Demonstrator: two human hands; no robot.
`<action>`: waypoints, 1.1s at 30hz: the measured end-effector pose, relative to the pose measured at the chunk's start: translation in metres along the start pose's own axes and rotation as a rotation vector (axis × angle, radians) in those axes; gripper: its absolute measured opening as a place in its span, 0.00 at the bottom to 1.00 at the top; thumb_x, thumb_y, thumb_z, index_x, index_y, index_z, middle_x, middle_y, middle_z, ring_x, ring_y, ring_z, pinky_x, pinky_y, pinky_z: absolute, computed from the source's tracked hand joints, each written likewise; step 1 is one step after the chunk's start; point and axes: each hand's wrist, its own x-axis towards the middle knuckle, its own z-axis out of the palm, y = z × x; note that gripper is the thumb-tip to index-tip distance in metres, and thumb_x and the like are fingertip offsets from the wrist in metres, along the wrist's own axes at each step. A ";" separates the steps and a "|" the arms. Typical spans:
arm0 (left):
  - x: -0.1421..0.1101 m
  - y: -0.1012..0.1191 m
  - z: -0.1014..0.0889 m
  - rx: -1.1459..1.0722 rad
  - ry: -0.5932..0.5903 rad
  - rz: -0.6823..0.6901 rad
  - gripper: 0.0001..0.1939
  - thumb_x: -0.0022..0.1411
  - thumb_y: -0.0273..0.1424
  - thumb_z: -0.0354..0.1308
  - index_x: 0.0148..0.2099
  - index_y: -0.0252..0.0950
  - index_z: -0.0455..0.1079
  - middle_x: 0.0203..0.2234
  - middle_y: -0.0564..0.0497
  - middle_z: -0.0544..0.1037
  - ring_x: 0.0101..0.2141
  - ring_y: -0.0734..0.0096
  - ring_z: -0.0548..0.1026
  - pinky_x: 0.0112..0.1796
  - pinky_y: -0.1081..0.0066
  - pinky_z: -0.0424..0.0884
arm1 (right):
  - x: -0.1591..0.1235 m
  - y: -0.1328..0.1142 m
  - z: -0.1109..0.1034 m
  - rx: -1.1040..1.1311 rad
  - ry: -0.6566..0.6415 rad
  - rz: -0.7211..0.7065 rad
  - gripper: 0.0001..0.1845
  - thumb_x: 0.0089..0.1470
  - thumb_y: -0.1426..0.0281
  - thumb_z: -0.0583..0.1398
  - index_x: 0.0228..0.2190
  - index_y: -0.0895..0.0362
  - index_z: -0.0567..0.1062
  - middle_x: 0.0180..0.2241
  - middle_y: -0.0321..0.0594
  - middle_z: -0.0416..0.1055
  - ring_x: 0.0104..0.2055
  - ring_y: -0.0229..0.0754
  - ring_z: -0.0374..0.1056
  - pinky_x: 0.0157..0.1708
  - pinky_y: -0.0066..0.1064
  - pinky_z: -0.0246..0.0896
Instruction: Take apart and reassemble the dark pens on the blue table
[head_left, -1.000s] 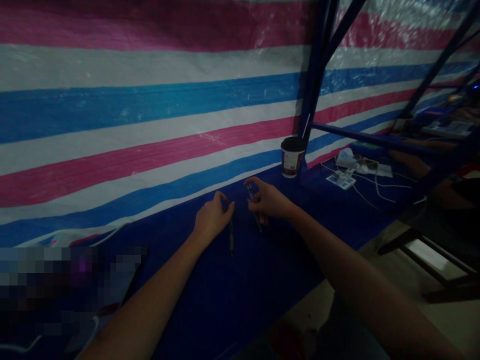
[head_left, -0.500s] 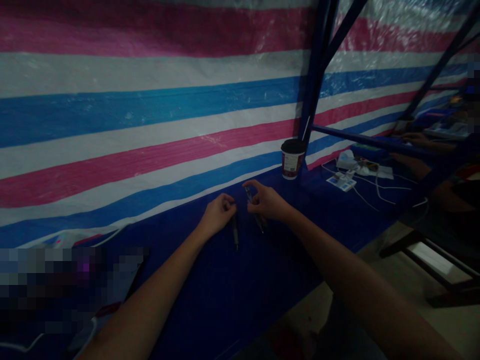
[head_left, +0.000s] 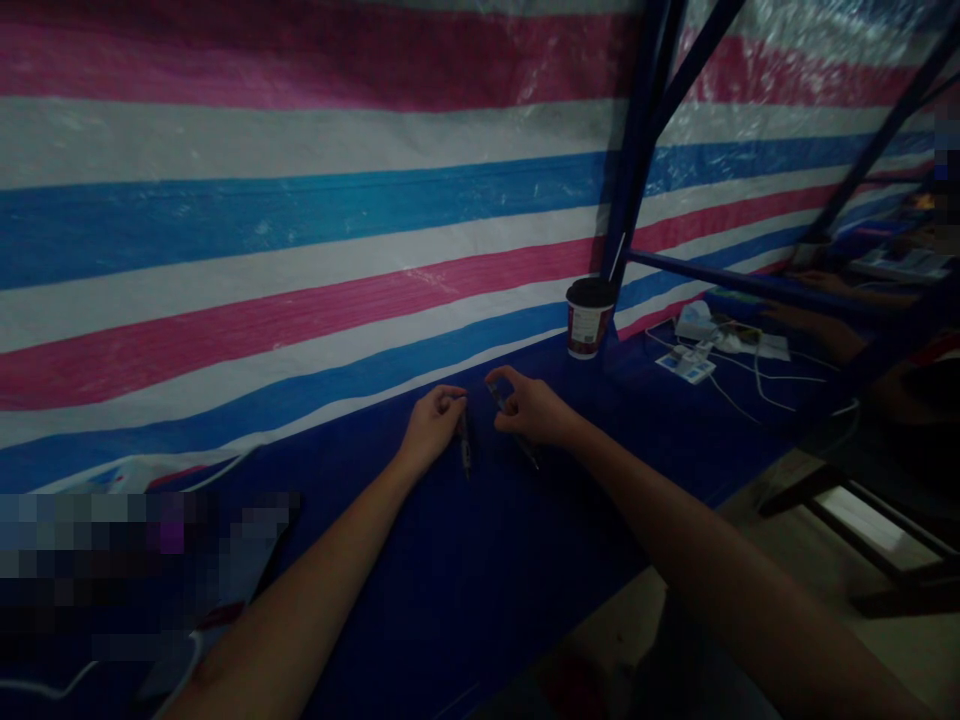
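Over the blue tabletop [head_left: 442, 560], my left hand [head_left: 433, 424] is closed on a slim dark pen [head_left: 465, 448], its tip pointing down toward me. Just to the right, my right hand [head_left: 536, 408] grips a second pen [head_left: 498, 397], partly clear-looking, between thumb and curled fingers. That pen slants, its tip showing below the palm at the lower right. A small gap separates the two hands. Dim light hides the finer detail of both pens.
A lidded paper cup [head_left: 589, 318] stands behind my right hand by a blue metal frame post [head_left: 637, 150]. Farther right lie a power strip with white cables [head_left: 686, 362] and a co-worker's arms [head_left: 817, 325]. A dark flat device [head_left: 259, 545] lies left. Striped sheeting [head_left: 300, 270] forms the back.
The pen in my left hand has shifted up a little and its tip has swung slightly left. My left fingers have changed their hold. The right hand's pen tilts a bit more.
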 end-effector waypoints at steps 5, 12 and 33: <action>-0.001 0.004 0.001 -0.033 0.011 -0.007 0.09 0.58 0.32 0.60 0.42 0.35 0.74 0.14 0.59 0.70 0.16 0.74 0.67 0.20 0.74 0.57 | -0.001 0.000 0.003 -0.154 -0.022 -0.060 0.32 0.58 0.69 0.60 0.62 0.58 0.63 0.21 0.29 0.68 0.24 0.37 0.65 0.27 0.29 0.49; -0.002 0.009 0.001 -0.153 0.045 -0.030 0.12 0.53 0.32 0.59 0.39 0.33 0.76 0.14 0.57 0.71 0.15 0.75 0.66 0.19 0.74 0.57 | -0.002 0.000 0.004 -0.491 -0.012 -0.037 0.29 0.62 0.64 0.59 0.63 0.56 0.64 0.32 0.41 0.77 0.32 0.45 0.70 0.27 0.32 0.44; -0.002 0.007 -0.014 0.350 0.005 0.566 0.12 0.67 0.38 0.56 0.47 0.37 0.70 0.38 0.46 0.76 0.39 0.61 0.76 0.42 0.61 0.73 | 0.000 0.006 -0.019 -0.212 -0.152 -0.016 0.18 0.71 0.65 0.50 0.30 0.57 0.71 0.29 0.40 0.72 0.32 0.40 0.66 0.34 0.29 0.55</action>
